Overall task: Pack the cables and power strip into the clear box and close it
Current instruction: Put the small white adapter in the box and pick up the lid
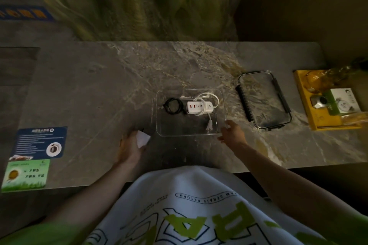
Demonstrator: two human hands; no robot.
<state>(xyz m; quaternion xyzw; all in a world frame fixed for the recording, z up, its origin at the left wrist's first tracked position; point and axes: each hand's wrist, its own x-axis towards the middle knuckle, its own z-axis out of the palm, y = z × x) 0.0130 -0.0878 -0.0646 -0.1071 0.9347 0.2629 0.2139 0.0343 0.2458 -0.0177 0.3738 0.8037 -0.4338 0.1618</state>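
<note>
The clear box (157, 113) was set open in the middle of the worktop (89, 95). Inside it, a coiled black cable (173, 106) was laid at the left. Just beside that, a white power strip (199, 107) was wrapped in its white cord (208, 96), and the plug (209, 125) was trailed toward the near wall. The lid (263, 99), clear with dark latches, was laid flat on the worktop to the right of the box, apart from it.

A small white block (143, 139) was held in the grip of the left hand (130, 147), near the box's near left corner. The right hand (233, 131) was placed at the near right corner with its fingers at the rim. Whether that grip was closed on the rim could not be told.

Farther right, a yellow tray (300, 93) with small items was seen. At the far left, a blue card (40, 141) and a green card (25, 175) were laid flat.
</note>
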